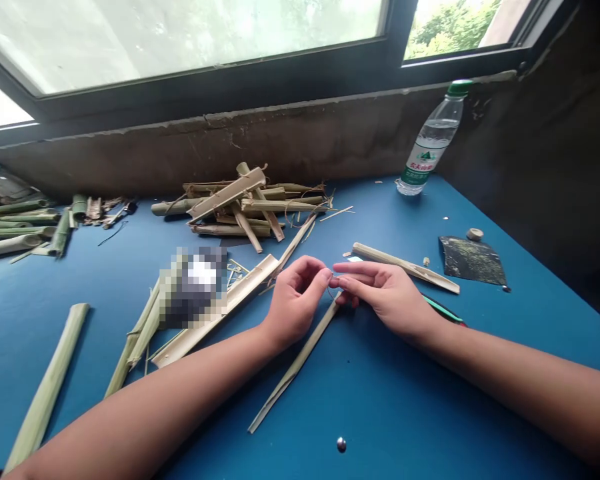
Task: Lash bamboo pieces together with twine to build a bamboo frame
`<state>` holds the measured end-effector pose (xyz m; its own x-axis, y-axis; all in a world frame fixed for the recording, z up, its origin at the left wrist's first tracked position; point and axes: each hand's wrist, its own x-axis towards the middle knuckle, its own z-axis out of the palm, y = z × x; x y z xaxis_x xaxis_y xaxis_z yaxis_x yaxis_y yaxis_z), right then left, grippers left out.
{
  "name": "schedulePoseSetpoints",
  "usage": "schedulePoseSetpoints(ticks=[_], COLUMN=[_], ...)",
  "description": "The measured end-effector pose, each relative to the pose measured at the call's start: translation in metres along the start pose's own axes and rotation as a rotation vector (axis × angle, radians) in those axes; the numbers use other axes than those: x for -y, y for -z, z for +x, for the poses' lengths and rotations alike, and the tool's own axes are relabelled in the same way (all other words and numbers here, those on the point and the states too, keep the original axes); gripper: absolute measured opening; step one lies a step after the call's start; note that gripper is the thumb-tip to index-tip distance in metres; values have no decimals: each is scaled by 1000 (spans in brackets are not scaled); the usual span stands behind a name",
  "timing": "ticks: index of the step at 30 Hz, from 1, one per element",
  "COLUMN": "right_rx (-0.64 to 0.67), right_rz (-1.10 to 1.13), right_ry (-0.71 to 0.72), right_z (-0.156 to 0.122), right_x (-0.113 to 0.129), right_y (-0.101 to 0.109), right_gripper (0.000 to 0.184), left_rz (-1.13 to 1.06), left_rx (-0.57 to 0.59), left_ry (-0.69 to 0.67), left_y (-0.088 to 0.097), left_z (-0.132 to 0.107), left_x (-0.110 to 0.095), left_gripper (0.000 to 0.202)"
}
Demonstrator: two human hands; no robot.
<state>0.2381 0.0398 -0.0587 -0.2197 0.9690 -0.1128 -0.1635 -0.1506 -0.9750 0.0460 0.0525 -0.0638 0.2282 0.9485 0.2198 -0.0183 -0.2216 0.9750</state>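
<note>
My left hand (297,300) is closed in a pinch, thumb against fingertips, at the middle of the blue table. My right hand (393,297) meets it from the right, its thumb and fingers also pinched together. Between the fingertips runs a thin dark strand (330,291), bent into a small curve; whether it is string or wire I cannot tell. Below the hands a narrow bamboo strip (295,370) lies slantwise, its upper end near my right fingers. Left of my left hand lies a wide split bamboo piece (240,293), hollow side up.
A pile of split bamboo (250,200) lies by the wall, with more bamboo (20,223) at far left. A water bottle (433,140) stands back right. Nearby lie a dark curved piece (473,260), a bamboo half (405,267), a green-edged tool (443,309) and a shiny stud (341,445).
</note>
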Motion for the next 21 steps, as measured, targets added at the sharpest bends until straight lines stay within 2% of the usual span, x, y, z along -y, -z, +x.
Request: schedulePoseSetpoints(ticks=[2, 9, 13, 16, 19, 21], right_rx=[-18, -119, -23, -12, -14, -5], right_rz=[-10, 50, -8, 15, 19, 20], right_ry=[10, 61, 29, 34, 39, 40], right_z=[0, -8, -11, -10, -6, -4], right_x=[1, 4, 3, 0, -3, -6], right_y=[-2, -9, -11, -10, -7, -6], right_gripper=[42, 45, 41, 42, 44, 45], left_rz=[-16, 40, 134, 243, 422, 582], left_rx=[0, 49, 29, 31, 59, 57], left_ry=[27, 1, -45, -65, -97, -123], left_y=[0, -2, -6, -7, 4, 22], left_z=[-1, -8, -9, -7, -1, 6], left_x=[-2, -5, 0, 0, -15, -34], left_gripper=[27, 30, 29, 30, 29, 29])
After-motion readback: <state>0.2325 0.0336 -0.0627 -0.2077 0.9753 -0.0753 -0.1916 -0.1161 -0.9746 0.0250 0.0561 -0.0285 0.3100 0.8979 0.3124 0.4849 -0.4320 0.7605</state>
